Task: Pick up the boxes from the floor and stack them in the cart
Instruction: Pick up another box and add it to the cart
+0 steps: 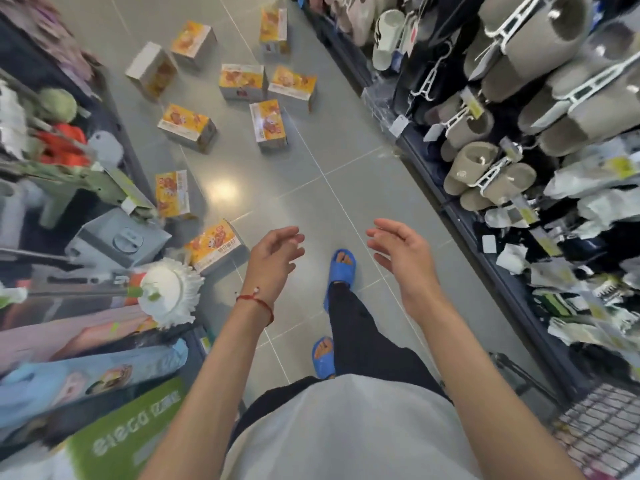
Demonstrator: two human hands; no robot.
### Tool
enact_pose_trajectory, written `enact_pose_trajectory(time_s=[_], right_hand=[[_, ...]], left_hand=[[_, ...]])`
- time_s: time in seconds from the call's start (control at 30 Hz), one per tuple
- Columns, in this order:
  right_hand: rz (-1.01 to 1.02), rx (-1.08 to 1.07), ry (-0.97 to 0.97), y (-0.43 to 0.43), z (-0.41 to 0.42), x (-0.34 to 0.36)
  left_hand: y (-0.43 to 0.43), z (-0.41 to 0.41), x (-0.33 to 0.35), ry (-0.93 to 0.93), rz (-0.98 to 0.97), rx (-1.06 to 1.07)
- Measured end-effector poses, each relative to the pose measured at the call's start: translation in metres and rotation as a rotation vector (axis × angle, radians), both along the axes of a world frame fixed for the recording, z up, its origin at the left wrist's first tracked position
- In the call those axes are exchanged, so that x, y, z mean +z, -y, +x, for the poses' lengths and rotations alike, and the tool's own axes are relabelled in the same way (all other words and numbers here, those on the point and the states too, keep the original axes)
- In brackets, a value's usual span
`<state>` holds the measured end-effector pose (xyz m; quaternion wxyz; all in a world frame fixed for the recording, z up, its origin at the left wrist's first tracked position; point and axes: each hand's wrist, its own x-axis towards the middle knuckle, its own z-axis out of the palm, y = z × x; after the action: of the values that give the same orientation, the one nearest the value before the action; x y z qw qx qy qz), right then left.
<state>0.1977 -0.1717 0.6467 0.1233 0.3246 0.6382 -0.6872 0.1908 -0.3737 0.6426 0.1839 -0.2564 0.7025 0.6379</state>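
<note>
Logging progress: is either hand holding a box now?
No, the left hand and right hand are open and empty; boxes lie on the floor.

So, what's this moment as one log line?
left hand open | right hand open | boxes on floor, none held

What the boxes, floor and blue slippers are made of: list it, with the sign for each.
Boxes: printed cardboard, likely; sharp folded edges, slight sheen. Floor: glazed tile; grout lines, lamp glare. Blue slippers: moulded foam or rubber, matte; cannot tell which.
</note>
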Motion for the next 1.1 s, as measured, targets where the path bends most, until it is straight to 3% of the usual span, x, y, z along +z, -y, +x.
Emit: enact_pose_trajectory(time_s=[0.33, 0.7, 1.1], right_hand=[[-0.050, 0.138, 0.093, 0.036, -0.205, -0.023], [-0.069, 0.241, 0.176, 0.076, -0.393, -0.031], [-0.122, 0.071, 0.269, 0.160, -0.562, -0.046]], left_hand=[[0.027, -0.173, -0.003, 0.067, -0.064, 0.142], [0.072, -0.348, -0.016, 0.112, -0.003, 0.252], [0.156, -0.550, -0.036, 0.171, -0.031, 0.069]])
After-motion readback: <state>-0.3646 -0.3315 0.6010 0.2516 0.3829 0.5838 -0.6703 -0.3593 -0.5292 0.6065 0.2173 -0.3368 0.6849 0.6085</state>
